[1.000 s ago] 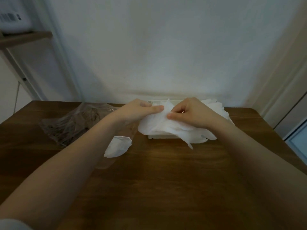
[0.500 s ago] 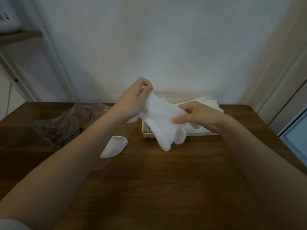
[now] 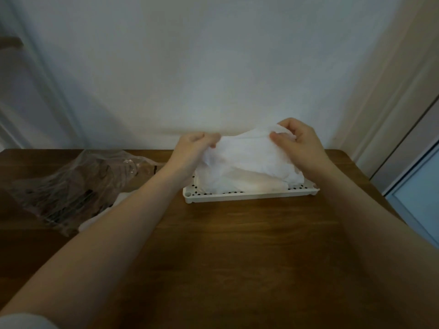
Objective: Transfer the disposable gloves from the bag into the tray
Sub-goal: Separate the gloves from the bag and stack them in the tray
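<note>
Your left hand (image 3: 194, 148) and right hand (image 3: 299, 144) each pinch an end of the thin white disposable gloves (image 3: 249, 160), held over the white perforated plastic tray (image 3: 249, 194) at the wooden table's (image 3: 237, 245) far edge. The crumpled clear plastic bag (image 3: 71, 186) lies near the left edge; no legible writing.

No readable text, labels or numbers anywhere. Clear bag (image 3: 78, 186) on the left has dark markings, too blurred to read. Tray (image 3: 249, 195) unmarked.
</note>
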Demonstrator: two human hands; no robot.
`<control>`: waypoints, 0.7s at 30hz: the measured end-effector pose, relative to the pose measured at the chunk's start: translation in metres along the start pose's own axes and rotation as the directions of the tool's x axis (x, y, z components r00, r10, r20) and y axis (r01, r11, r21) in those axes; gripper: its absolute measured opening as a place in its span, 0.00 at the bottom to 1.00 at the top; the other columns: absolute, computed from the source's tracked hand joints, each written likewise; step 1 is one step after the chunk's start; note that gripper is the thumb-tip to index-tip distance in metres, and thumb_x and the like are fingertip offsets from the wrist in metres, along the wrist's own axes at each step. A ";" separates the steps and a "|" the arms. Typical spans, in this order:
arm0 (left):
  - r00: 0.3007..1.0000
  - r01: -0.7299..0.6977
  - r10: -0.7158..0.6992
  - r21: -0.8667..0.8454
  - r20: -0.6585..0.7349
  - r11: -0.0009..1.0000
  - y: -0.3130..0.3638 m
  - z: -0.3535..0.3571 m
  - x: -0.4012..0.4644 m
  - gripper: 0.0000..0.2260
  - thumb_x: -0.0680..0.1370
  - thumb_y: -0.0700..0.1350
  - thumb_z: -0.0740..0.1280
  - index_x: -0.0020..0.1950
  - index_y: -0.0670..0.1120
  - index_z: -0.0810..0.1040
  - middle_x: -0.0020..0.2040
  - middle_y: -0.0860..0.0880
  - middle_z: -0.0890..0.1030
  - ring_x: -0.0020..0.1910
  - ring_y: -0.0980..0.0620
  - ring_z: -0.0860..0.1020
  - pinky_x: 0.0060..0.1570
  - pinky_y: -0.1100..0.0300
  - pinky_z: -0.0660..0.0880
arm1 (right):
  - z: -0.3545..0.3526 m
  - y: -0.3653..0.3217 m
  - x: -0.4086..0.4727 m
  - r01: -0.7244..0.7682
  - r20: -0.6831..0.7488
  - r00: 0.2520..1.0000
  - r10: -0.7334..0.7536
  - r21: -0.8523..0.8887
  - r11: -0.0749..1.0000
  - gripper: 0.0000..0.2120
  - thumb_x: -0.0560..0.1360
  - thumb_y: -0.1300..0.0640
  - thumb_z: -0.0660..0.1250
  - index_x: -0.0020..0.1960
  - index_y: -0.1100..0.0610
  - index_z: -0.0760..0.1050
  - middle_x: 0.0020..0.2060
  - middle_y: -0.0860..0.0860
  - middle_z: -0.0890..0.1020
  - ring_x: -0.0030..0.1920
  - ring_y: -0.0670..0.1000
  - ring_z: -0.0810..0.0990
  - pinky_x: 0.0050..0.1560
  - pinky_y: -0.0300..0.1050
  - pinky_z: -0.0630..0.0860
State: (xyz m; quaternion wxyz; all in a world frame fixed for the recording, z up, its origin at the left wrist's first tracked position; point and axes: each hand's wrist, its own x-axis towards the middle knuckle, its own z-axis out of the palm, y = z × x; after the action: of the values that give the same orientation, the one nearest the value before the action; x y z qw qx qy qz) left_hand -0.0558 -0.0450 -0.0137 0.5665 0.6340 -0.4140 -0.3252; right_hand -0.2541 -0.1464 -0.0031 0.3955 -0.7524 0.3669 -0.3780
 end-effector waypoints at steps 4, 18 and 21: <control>0.999 -0.026 0.018 0.195 0.046 0.980 0.001 0.015 0.012 0.08 0.71 0.42 0.73 0.42 0.46 0.74 0.38 0.51 0.75 0.35 0.55 0.74 0.35 0.65 0.73 | -0.010 0.006 0.022 0.042 0.037 0.999 -0.035 -0.207 0.978 0.16 0.70 0.52 0.73 0.54 0.50 0.71 0.47 0.41 0.76 0.45 0.43 0.75 0.41 0.37 0.71; 0.967 -0.174 -0.025 0.729 0.254 0.662 -0.023 0.023 0.050 0.27 0.75 0.35 0.63 0.73 0.44 0.63 0.72 0.50 0.60 0.67 0.49 0.66 0.55 0.68 0.61 | 0.043 0.031 0.019 0.382 0.377 0.921 -0.095 -0.835 0.396 0.19 0.76 0.42 0.62 0.63 0.50 0.72 0.65 0.50 0.72 0.70 0.54 0.61 0.71 0.56 0.44; 0.968 -0.164 -0.038 0.737 0.249 0.656 -0.023 0.019 0.051 0.26 0.76 0.36 0.62 0.74 0.43 0.62 0.73 0.51 0.59 0.69 0.51 0.64 0.54 0.68 0.61 | 0.047 0.037 0.016 0.397 0.395 0.915 -0.080 -0.849 0.347 0.13 0.78 0.52 0.62 0.62 0.51 0.72 0.59 0.50 0.76 0.64 0.54 0.66 0.67 0.53 0.51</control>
State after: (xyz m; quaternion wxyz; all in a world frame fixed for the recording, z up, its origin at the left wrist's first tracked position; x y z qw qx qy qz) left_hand -0.0461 -0.0985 -0.0362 0.2096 0.7517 -0.5990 -0.1794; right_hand -0.2159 -0.1600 -0.0500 -0.0987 -0.9348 0.3370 -0.0531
